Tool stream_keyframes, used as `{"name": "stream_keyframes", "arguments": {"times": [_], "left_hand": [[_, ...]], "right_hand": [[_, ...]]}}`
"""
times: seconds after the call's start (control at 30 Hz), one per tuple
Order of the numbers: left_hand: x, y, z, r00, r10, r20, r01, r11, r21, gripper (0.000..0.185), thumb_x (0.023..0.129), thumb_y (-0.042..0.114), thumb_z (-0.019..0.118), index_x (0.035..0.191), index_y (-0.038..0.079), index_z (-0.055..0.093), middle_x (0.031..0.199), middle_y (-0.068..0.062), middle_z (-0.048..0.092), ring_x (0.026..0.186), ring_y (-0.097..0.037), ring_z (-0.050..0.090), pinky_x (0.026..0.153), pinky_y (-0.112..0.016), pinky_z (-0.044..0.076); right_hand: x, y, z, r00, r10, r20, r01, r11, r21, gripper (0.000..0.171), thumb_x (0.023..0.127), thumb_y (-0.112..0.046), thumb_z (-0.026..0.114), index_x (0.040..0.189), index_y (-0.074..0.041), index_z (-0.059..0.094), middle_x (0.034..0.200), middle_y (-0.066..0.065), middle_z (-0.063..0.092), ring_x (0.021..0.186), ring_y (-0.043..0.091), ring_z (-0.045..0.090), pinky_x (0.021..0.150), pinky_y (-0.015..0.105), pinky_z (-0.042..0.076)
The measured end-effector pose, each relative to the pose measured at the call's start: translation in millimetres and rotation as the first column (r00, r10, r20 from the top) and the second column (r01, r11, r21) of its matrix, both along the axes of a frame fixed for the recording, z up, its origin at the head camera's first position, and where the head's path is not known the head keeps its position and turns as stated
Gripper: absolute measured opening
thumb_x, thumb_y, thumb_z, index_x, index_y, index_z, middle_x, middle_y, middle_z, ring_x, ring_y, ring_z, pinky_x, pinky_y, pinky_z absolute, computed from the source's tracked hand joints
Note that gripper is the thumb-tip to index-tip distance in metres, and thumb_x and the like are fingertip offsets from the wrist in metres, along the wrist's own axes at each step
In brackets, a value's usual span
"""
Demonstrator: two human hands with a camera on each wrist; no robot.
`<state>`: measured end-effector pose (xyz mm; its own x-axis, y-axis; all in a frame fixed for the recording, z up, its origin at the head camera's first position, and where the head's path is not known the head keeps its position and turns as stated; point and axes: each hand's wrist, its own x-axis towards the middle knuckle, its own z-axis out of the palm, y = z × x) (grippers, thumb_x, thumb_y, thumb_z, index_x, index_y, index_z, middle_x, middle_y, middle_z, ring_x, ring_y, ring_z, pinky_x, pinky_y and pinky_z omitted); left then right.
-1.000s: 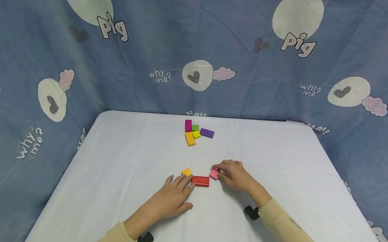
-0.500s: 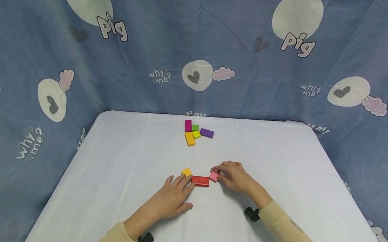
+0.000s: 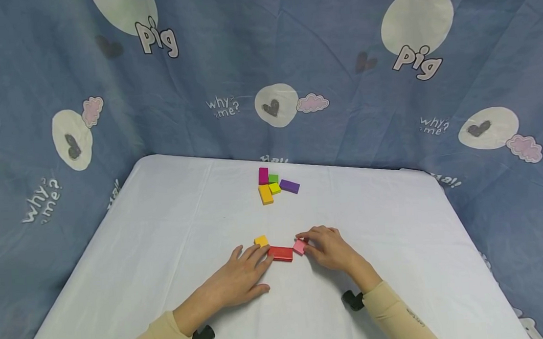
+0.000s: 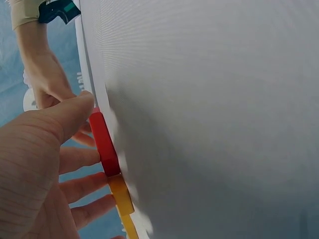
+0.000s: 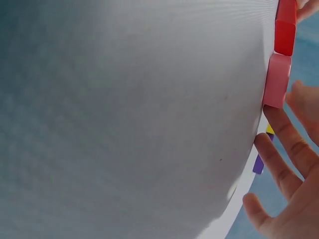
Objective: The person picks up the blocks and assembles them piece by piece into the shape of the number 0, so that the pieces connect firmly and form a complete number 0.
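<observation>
My left hand [image 3: 241,278] lies flat with spread fingers, its fingertips on a red block [image 3: 281,254] and right at a small yellow-orange block [image 3: 261,241]. The left wrist view shows the red block [image 4: 103,144] end to end with the yellow-orange block [image 4: 121,194]. Between thumb and fingers, my right hand [image 3: 328,248] pinches a small pink block [image 3: 299,247] beside the red block's right end. Seen from the right wrist, the pink block [image 5: 277,79] sits close up to the red block [image 5: 285,37], with fingertips at its near end.
Farther back on the white-covered table [image 3: 200,214] lie a magenta block [image 3: 263,176], a green block [image 3: 273,178], a yellow block [image 3: 274,189], an orange block [image 3: 265,195] and a purple block [image 3: 290,186]. A blue printed curtain [image 3: 228,54] hangs behind the table.
My right hand has drawn the pink block slightly toward me, closer along the red block's end, then stayed still. My left hand and the other blocks have not moved.
</observation>
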<state>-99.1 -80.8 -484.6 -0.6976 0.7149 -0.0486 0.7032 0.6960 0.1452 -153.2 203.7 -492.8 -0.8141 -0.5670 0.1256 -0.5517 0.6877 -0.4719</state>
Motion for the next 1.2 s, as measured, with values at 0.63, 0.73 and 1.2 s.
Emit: {"name": "stream_keyframes", "arguments": {"times": [0.63,0.73,1.2], "left_hand": [[-13.5,-6,7.2,0.998,-0.006,-0.065,0.013,0.995,0.103,0.064,0.095,0.051,0.057,0.144,0.01,0.049,0.151,-0.013,0.036,0.134,-0.029,0.038,0.106,-0.062,0.027],[-22.6,-13,6.9,0.994,0.027,-0.109,-0.012,0.991,0.137,0.062,0.096,0.049,0.057,0.143,0.01,0.049,0.149,-0.014,0.038,0.132,-0.03,0.041,0.105,-0.06,0.03],[-101.9,-43,1.4,0.986,0.161,0.05,-0.168,0.961,0.22,0.044,0.103,0.021,0.049,0.143,0.003,0.048,0.148,-0.014,0.043,0.133,-0.033,0.042,0.102,-0.054,0.038]], "right_hand": [[8.9,2,12.5,0.999,-0.025,-0.031,0.024,0.999,-0.034,0.035,0.095,-0.019,0.061,0.129,-0.012,0.063,0.116,0.002,0.065,0.112,0.021,0.059,0.098,0.052,0.042],[14.0,3,13.4,0.995,-0.023,-0.1,0.021,1.0,-0.023,0.034,0.093,-0.019,0.064,0.126,-0.012,0.065,0.115,0.003,0.065,0.109,0.022,0.06,0.095,0.051,0.044],[58.9,-11,6.5,0.981,0.066,-0.185,-0.019,0.969,0.245,0.057,0.096,-0.049,0.056,0.144,-0.018,0.05,0.148,0.009,0.043,0.133,0.027,0.041,0.098,0.054,0.039]]}}
